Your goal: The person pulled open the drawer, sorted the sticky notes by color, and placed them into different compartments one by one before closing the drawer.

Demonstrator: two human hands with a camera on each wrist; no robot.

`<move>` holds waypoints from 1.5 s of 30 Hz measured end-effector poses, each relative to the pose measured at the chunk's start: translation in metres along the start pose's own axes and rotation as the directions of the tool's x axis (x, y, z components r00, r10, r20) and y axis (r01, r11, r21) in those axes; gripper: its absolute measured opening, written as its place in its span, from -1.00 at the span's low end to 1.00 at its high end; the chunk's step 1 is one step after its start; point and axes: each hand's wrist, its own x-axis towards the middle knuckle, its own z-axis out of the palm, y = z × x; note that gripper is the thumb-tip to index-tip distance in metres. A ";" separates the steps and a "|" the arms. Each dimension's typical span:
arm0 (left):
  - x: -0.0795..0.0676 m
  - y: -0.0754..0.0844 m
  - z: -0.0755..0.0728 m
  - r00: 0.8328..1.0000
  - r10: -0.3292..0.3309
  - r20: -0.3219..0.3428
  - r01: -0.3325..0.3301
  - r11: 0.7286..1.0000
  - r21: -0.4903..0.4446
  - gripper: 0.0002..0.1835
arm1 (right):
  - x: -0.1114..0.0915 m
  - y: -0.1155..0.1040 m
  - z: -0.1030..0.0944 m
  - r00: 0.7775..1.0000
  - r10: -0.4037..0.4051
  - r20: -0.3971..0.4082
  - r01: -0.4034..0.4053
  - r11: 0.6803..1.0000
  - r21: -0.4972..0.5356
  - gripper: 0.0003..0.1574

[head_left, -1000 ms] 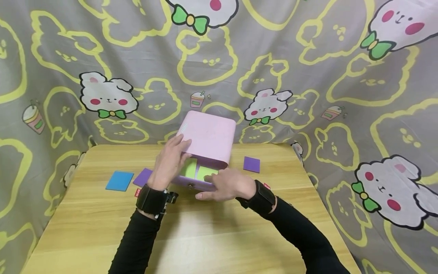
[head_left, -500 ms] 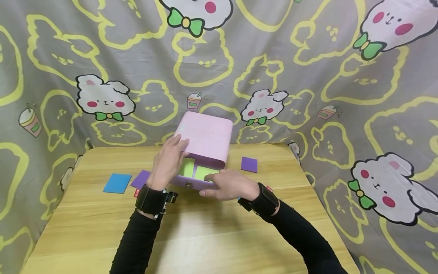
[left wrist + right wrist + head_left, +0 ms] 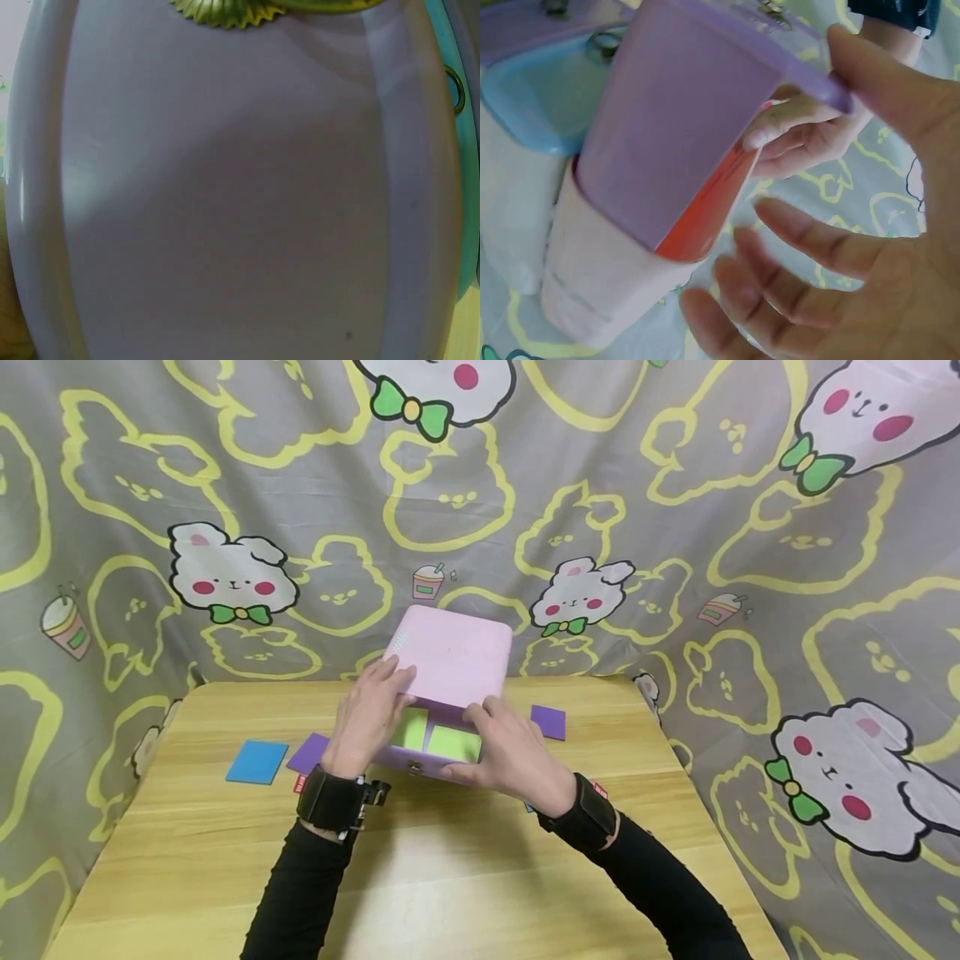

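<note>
A small pink drawer cabinet [image 3: 450, 652] stands at the table's far side, its purple top drawer [image 3: 435, 767] pulled out. Two yellow-green squares [image 3: 453, 743] lie inside the drawer. My left hand [image 3: 367, 718] rests on the cabinet's left front corner, fingers laid over the top edge. At the drawer's right side is my right hand [image 3: 517, 756], its thumb by the drawer front and its fingers spread apart, holding nothing, in the right wrist view. There an orange-red flat surface [image 3: 709, 206] shows beside the drawer wall. The left wrist view is filled by the purple drawer front [image 3: 225, 187].
On the wooden table [image 3: 435, 877], a blue square [image 3: 257, 762] and a purple square [image 3: 309, 752] lie at the left. Another purple square [image 3: 549, 722] lies at the right. A blue lower drawer [image 3: 544, 94] with a ring pull sits below the purple one. Patterned cloth [image 3: 450, 485] hangs behind.
My right hand has drawn its fingers up out of the drawer towards the cabinet's right front edge, uncovering more of the right yellow-green square. My left hand has stayed in place.
</note>
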 end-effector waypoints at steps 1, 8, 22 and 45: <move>0.000 0.000 0.000 1.000 0.002 -0.004 -0.002 1.000 -0.002 -0.49 | 0.000 0.002 0.001 1.000 -0.010 -0.018 0.010 1.000 -0.012 0.01; 0.000 -0.002 0.000 1.000 -0.001 0.021 0.002 0.999 -0.042 -0.45 | 0.004 0.015 0.005 0.997 -0.012 0.081 0.008 0.999 0.052 0.45; -0.009 -0.012 -0.001 0.999 -0.026 -0.024 0.019 0.967 -0.255 -0.60 | 0.010 0.022 0.006 0.990 0.092 0.103 -0.104 0.988 0.117 0.30; -0.015 -0.024 0.016 0.981 0.002 -0.193 -0.050 0.968 -0.248 -0.63 | 0.026 0.033 0.019 0.977 0.017 -0.211 0.004 0.995 0.099 -0.30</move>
